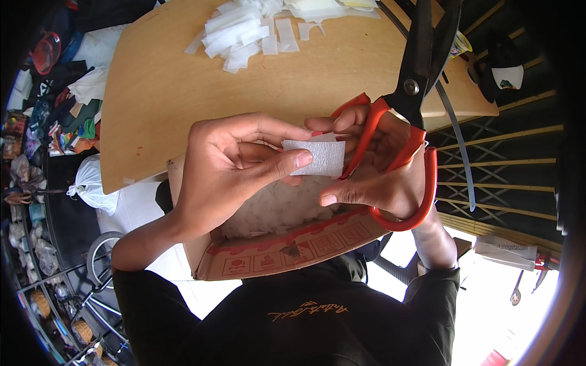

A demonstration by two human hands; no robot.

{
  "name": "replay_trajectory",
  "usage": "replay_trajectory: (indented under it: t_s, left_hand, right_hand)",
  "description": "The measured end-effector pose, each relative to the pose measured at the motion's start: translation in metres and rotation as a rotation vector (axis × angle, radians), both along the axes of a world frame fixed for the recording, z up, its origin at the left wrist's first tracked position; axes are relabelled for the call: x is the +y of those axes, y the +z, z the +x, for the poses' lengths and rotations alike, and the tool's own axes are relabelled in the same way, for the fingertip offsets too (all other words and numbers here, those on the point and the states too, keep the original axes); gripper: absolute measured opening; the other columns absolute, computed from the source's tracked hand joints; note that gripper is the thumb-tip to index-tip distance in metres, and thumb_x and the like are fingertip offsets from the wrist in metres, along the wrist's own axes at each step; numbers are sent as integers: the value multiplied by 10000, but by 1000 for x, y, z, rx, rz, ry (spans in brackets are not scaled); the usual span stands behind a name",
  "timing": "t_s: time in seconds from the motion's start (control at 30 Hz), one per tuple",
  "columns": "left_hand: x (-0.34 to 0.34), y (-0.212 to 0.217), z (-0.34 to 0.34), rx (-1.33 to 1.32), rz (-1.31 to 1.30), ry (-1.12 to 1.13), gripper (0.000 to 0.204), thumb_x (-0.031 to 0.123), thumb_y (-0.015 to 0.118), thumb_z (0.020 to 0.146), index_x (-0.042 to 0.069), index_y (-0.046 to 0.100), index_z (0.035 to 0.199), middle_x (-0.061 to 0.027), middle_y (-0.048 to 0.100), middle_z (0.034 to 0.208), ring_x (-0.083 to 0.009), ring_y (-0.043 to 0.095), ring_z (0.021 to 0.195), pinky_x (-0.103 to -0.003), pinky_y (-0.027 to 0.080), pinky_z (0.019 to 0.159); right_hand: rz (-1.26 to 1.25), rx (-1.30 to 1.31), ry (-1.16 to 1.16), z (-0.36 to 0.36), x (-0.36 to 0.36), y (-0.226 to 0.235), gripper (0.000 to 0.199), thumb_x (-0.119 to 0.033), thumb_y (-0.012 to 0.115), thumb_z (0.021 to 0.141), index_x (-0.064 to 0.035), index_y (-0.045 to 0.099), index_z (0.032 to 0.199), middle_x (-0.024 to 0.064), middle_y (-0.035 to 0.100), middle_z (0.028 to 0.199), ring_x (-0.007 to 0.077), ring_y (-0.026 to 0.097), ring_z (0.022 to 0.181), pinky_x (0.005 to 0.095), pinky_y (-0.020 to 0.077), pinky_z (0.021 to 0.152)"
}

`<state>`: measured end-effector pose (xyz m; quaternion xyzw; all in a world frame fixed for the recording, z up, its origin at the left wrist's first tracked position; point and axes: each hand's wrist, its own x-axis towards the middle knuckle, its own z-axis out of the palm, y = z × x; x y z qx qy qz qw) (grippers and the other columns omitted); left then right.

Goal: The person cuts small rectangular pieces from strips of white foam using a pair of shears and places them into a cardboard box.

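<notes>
Over the cardboard box, my left hand [223,168] pinches a small rectangular piece of white foam sheet [327,160] between thumb and fingers. Behind it shows the edge of another white layer and a bit of red. My right hand [394,183] has its fingers through the red handles of large scissors [419,79], whose black blades point away from me, slightly parted. The right fingertips come close to the foam piece; whether they touch it I cannot tell. Below both hands, the open cardboard box [293,253] has many small white pieces inside.
A wooden table [159,91] spreads out in front, bearing a heap of white strips [241,33] at its far side. A folding metal gate [500,146] stands to the right. On the left are a tied white bag [94,183], a bicycle wheel [101,259] and cluttered shelves.
</notes>
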<state>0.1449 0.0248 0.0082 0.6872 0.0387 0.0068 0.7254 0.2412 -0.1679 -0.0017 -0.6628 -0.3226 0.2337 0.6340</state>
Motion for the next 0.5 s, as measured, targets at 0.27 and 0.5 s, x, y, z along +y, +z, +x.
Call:
replay_trajectory:
  t_s: [0.27, 0.5]
  left_hand:
    - [1, -4, -2, -23, -26, -26, 260, 2, 668, 851, -109, 590, 1073, -198, 652, 1038, -184, 689, 820, -284, 601, 701]
    - [-1, -1, -2, 87, -104, -16, 237, 12, 672, 852, -110, 586, 1037, -193, 673, 948, -195, 694, 784, -288, 599, 701]
  right_hand:
    - [-52, 95, 17, -1, 1, 9, 488, 91, 793, 662, 21, 460, 1011, 254, 627, 1100, 255, 649, 1007, 340, 556, 847]
    - [-41, -1, 23, -3, 0, 3, 443, 72, 777, 700, 25, 475, 1021, 220, 637, 1074, 215, 655, 957, 302, 545, 810]
